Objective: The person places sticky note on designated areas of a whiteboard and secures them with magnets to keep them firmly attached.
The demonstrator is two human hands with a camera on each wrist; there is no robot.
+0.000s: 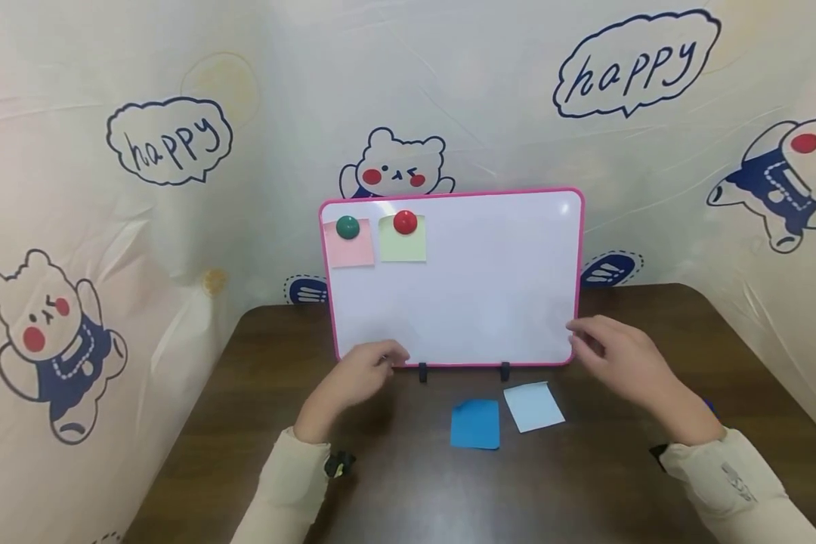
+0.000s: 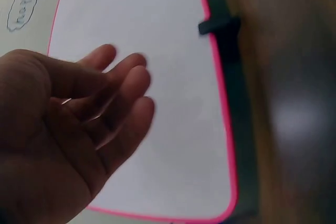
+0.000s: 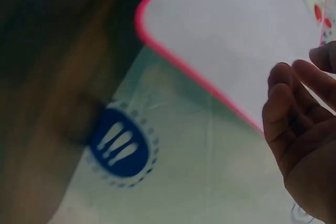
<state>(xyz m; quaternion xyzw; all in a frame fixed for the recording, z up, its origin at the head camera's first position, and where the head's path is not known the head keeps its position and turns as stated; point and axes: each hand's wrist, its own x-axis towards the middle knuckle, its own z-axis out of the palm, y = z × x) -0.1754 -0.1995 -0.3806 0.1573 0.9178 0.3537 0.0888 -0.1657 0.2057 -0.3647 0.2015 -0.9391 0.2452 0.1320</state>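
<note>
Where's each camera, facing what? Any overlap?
Head: worn on the head, facing forward and down at whiteboard and table; left hand, right hand and sleeves show.
Left wrist: on that wrist, facing the whiteboard; left hand, palm side, shows.
Right wrist: on that wrist, facing whiteboard corner and backdrop; right hand shows.
Shared by head and right wrist: green magnet, red magnet.

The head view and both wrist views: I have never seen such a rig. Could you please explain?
No machine: these are a person's bare left hand and right hand. The wide picture comes from the head, the close ones from each wrist. On the dark brown table lie a bright blue paper square and a pale blue paper square. Behind stands a pink-framed white rectangular board, with a pink paper square under a round green magnet and a light green paper square under a round red magnet. Both hands are near the board, seemingly holding nothing.
</note>
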